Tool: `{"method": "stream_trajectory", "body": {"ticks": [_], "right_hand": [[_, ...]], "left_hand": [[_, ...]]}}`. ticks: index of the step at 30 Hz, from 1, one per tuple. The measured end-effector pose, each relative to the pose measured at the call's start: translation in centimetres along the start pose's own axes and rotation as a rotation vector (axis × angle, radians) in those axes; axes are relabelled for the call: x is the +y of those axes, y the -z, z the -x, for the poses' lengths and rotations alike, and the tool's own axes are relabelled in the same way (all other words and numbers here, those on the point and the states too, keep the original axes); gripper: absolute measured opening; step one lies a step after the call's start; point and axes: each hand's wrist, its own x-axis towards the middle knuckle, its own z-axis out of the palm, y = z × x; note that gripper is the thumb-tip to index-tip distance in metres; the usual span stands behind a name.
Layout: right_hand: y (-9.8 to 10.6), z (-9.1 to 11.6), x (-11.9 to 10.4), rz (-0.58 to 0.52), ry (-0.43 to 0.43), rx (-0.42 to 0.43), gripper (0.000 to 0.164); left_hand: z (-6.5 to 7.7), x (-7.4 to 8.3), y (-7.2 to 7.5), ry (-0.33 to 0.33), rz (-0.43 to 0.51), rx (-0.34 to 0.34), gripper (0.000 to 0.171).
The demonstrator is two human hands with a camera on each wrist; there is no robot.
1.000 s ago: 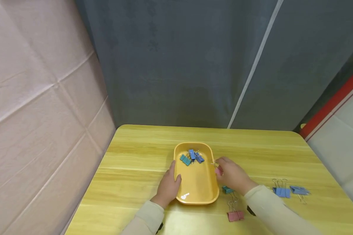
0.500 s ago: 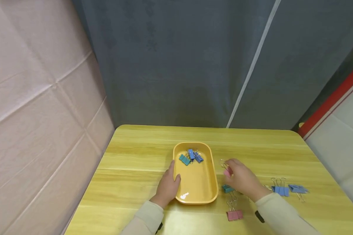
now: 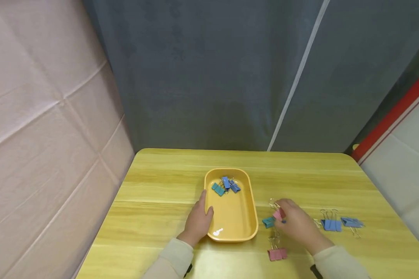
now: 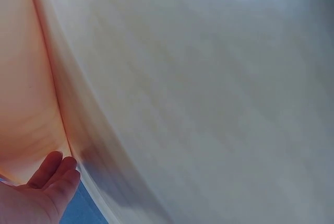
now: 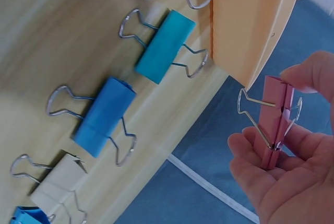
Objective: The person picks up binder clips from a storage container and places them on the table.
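Hands (image 3: pixel 295 223) above a yellow wood-grain table (image 3: pixel 160 186), dark cloth (image 3: pixel 202 77) behind.

This looks like a small screened-off work booth: a wood-grain table (image 3: pixel 167 178) closed in by dark grey cloth (image 3: pixel 202 77) at the far side, creased pinkish sheeting (image 3: pixel 49 112) on the left and a red-edged white panel (image 3: pixel 412 162) on the right. Whether a home, office or workshop lies around it cannot be told.
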Motion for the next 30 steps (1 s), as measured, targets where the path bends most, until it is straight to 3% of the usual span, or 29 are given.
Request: {"method": "stream_trajectory", "body": {"ticks": [17, 30], "right_hand": [[-1.0, 2.6, 0.6, -0.035, -0.060, 0.006, 0.050], [-1.8, 4.0, 1.6, -0.053, -0.130, -0.018, 0.058]], "left_hand": [[0.0, -0.1, 0.0, 0.000, -0.006, 0.002, 0.062], [0.0, -0.1, 0.0, -0.017, -0.010, 0.013, 0.062]]}}
